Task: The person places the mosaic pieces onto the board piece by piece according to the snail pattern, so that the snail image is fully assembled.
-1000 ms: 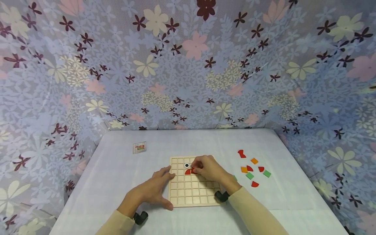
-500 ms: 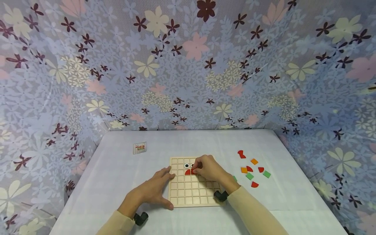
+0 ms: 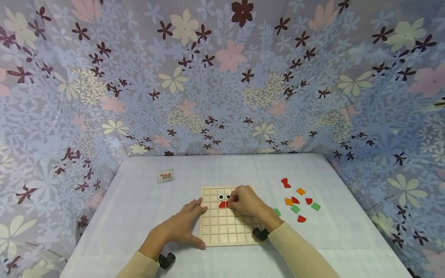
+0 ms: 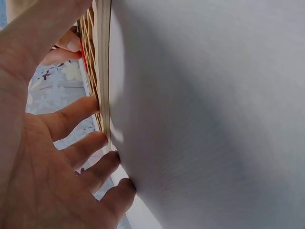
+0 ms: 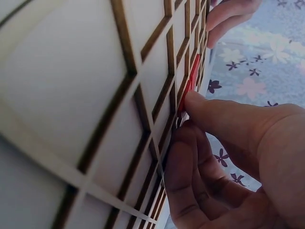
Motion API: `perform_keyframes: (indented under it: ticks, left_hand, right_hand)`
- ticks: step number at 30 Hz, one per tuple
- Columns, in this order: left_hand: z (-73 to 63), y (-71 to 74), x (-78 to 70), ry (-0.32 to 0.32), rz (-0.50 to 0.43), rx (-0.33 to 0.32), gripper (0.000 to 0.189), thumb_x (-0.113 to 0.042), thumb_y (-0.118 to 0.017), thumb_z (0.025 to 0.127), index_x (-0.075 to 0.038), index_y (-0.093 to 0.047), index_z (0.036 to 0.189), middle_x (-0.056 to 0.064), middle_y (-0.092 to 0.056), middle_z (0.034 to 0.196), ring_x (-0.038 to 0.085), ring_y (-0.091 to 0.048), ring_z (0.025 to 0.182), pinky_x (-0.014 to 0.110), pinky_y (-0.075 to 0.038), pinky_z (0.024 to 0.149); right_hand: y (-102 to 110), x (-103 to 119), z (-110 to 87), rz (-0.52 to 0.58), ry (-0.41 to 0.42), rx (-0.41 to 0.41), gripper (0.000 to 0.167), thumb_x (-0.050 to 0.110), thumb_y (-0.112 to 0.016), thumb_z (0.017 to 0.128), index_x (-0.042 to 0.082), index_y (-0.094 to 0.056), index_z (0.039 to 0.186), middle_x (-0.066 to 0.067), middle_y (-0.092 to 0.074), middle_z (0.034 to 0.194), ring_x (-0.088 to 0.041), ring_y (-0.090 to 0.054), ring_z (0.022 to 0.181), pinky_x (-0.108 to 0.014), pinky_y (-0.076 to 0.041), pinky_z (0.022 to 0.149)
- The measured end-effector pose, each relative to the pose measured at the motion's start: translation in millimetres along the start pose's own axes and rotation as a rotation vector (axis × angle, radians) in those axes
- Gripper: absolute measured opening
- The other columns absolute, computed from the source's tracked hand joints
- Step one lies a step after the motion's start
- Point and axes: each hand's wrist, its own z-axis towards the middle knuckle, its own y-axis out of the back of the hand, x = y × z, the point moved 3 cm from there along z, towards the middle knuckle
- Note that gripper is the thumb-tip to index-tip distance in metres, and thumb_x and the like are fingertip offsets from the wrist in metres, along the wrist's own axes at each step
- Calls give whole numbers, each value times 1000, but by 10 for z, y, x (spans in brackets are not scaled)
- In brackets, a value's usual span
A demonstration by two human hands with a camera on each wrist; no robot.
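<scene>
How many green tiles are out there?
3, right of the board: left tile, partly behind the right arm; middle tile, beside an orange tile; right tile, outermost. The arm may hide more.

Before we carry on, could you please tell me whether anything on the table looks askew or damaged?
Nothing looks spilled or damaged. The card, beyond the board and to its left, sits slightly askew to it, and the loose tiles on the right lie at mixed angles, but neither seems a real problem.
</scene>
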Motion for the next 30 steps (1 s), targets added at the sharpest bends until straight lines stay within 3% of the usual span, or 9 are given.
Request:
perform_keyframes:
  ticks: [11, 18, 30]
  left_hand:
    - [-24, -1, -4, -7, -16, -10, 123, -51, -113, 72, -8, -54, 171, 25, -28, 192, 51, -29, 179, 72, -42, 138]
    - [-21, -14, 0, 2, -15, -11, 123, -52, -113, 72, -9, -54, 171, 23, -28, 193, 50, -29, 179, 71, -41, 139]
    - [-23, -30, 21, -7, -17, -17, 124, -52, -113, 71, -9, -53, 171, 22, -27, 193, 50, -27, 180, 70, -39, 140]
  right_hand:
    - [8, 23, -57, -8, -21, 29, 13, 7, -93, 98, 17, -88, 90, 4, -84, 99, -7, -68, 89, -27, -59, 78]
    - [60, 16, -142, -21, 22, 34, 6, 10, -95, 98, 12, -90, 98, 3, -85, 99, -6, -70, 89, -25, -60, 76]
    - [283, -194, -324, -41, 4, 14, 11, 10, -90, 101, 11, -90, 112, 7, -79, 97, -4, -64, 82, -22, -56, 72]
